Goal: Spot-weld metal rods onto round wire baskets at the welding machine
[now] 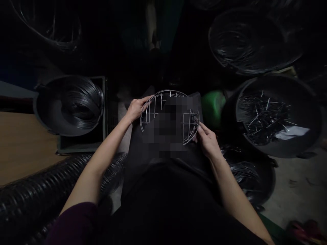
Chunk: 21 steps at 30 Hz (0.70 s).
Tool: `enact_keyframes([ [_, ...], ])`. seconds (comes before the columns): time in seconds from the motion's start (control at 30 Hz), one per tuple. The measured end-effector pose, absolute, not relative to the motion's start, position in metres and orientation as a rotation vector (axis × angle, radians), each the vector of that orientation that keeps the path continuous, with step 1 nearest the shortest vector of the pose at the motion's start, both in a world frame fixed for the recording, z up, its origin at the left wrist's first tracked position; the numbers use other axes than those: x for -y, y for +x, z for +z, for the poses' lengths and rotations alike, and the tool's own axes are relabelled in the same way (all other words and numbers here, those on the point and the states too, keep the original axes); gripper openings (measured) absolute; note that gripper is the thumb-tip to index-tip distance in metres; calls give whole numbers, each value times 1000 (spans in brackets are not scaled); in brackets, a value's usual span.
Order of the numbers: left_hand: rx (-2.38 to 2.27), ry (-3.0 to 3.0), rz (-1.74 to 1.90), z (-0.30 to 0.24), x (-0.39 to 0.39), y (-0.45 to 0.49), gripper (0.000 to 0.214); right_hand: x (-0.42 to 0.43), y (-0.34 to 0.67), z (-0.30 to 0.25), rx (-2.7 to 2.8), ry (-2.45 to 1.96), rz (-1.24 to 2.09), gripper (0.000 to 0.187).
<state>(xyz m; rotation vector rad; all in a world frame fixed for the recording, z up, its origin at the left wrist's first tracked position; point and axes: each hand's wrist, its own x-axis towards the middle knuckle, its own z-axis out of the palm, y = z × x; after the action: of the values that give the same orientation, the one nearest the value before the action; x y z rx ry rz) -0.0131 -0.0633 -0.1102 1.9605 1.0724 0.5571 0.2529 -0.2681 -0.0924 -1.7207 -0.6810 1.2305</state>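
A round metal wire rack (154,113) with a crossed grid inside its rim is held over my lap. My left hand (136,109) grips its upper left rim, fingers reaching along the outer edge. At the lower right rim, my right hand (207,136) pinches the ring between thumb and fingers. A blurred patch hides the middle of the rack. Dark cloth covers my lap beneath it.
On the left, a black tub (48,124) holds coiled wire (84,102), above a stack of wire rings (46,187). To the right stand a tub of short metal pieces (263,117), a lower tub with wire (245,173) and a green object (213,105).
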Motion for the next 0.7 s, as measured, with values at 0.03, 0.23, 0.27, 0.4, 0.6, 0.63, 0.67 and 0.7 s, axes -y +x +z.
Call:
enact_keyframes([
  [0.03,-1068,1946,583,-112,63,-13,34,268,252,-93,629,-1666,1260,70],
  [0.23,-1098,1962,609,-104,78,-13,34,261,256,-94,542,-1583,1320,59],
  [0.27,-1124,1959,624,-103,83,-14,34,258,259,-95,541,-1585,1314,59],
  [0.4,-1195,1910,665,-105,99,-16,35,249,268,-100,540,-1576,1303,59],
  [0.6,-1151,1947,620,-104,95,-19,37,255,261,-99,670,-1641,1242,60],
  [0.63,-1146,1954,617,-103,94,-20,36,257,259,-98,659,-1652,1203,58],
  [0.67,-1143,1964,611,-102,92,-21,36,258,257,-97,646,-1661,1163,55],
  [0.7,-1142,1974,601,-101,92,-21,36,259,255,-96,637,-1669,1126,53],
])
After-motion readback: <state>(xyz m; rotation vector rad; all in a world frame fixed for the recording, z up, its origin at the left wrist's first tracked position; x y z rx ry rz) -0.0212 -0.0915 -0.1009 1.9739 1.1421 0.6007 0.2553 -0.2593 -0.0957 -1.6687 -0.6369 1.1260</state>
